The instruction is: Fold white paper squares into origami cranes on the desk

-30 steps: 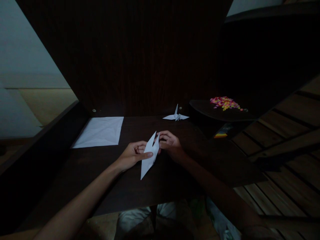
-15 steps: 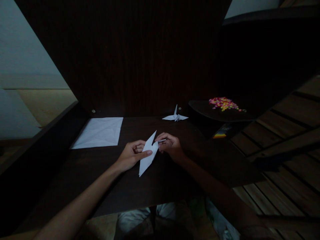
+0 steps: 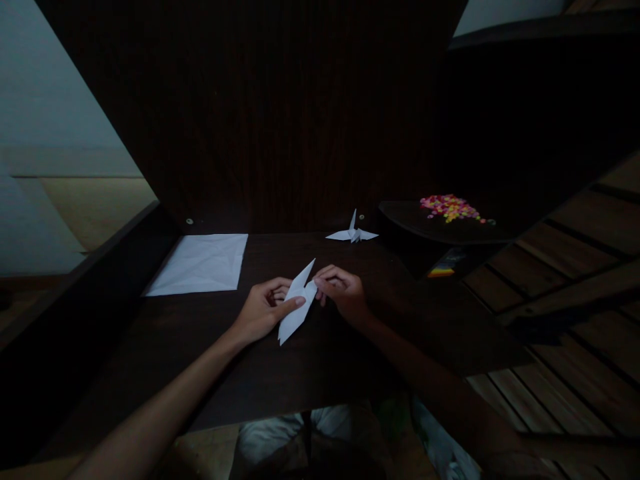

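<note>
A white folded paper crane (image 3: 296, 319) is held above the dark desk, tilted with one long point up and another down. My left hand (image 3: 265, 308) pinches its body, thumb on the near face and fingers behind. At its right side, my right hand (image 3: 344, 291) closes thumb and fingertips on a narrow part of the paper, which the fingers mostly cover. Beyond my hands, a second white paper crane (image 3: 353, 235) with spread wings stands at the back of the desk.
White square paper (image 3: 197, 265) lies on the desk's left side. Small pink and yellow pieces (image 3: 454, 208) are heaped on a rounded shelf (image 3: 410, 223) at the right. A dark back panel (image 3: 270, 133) rises behind, and a raised side board (image 3: 95, 287) borders the left.
My right fingers have closed over the narrow paper tip that stuck out between them before. The left hand keeps its grip, and the view has shifted slightly.
</note>
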Action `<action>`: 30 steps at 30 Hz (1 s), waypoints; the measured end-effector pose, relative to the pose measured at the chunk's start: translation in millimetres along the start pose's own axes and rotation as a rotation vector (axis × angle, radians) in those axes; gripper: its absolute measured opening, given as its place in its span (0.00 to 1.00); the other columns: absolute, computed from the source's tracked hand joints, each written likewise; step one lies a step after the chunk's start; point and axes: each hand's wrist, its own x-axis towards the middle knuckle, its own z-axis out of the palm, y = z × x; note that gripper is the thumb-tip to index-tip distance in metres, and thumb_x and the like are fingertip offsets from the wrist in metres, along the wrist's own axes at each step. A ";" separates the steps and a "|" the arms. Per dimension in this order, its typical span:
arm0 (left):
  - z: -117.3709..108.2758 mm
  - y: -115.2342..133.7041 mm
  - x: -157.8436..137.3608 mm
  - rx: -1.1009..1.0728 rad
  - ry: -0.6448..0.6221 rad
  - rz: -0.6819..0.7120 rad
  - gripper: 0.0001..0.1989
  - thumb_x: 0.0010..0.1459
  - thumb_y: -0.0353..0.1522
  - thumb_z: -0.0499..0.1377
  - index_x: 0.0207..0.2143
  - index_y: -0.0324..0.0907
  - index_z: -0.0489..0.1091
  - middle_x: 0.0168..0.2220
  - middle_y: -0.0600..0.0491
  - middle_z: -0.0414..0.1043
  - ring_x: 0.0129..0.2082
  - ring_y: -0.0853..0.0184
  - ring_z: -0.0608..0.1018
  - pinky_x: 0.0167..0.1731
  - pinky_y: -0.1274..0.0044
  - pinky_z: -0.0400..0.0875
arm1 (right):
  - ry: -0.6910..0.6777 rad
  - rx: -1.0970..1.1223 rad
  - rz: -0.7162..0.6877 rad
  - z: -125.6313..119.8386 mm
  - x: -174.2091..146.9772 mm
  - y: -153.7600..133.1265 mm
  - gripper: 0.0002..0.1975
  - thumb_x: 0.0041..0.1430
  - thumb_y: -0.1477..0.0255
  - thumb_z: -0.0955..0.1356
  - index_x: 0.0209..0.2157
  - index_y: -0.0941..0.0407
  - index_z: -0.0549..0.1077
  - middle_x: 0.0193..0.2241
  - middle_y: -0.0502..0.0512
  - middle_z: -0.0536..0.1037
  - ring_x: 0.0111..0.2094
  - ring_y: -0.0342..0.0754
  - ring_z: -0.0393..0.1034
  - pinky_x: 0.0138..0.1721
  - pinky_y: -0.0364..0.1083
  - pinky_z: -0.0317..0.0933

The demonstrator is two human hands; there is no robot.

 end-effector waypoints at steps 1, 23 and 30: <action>0.6 0.0 -0.2 0.011 -0.002 -0.001 0.16 0.46 0.35 0.67 0.37 0.36 0.72 0.31 0.50 0.76 0.30 0.68 0.76 0.29 0.78 0.70 | 0.032 -0.018 0.011 0.8 0.0 0.7 0.10 0.47 0.66 0.72 0.28 0.58 0.71 0.26 0.50 0.73 0.19 0.39 0.66 0.15 0.39 0.60; -1.2 2.4 0.0 0.016 0.009 -0.005 0.17 0.46 0.36 0.67 0.38 0.36 0.72 0.32 0.49 0.76 0.31 0.67 0.76 0.30 0.77 0.71 | -0.088 0.068 0.030 -6.8 -2.1 3.1 0.10 0.50 0.70 0.68 0.36 0.58 0.73 0.21 0.48 0.73 0.18 0.41 0.66 0.18 0.40 0.58; 0.1 3.4 -1.6 0.062 -0.009 0.013 0.18 0.47 0.37 0.66 0.38 0.37 0.72 0.31 0.50 0.75 0.29 0.67 0.76 0.29 0.77 0.70 | 0.073 -0.039 0.020 2.2 -1.3 -2.8 0.10 0.48 0.68 0.71 0.32 0.57 0.71 0.20 0.46 0.72 0.14 0.38 0.63 0.15 0.39 0.56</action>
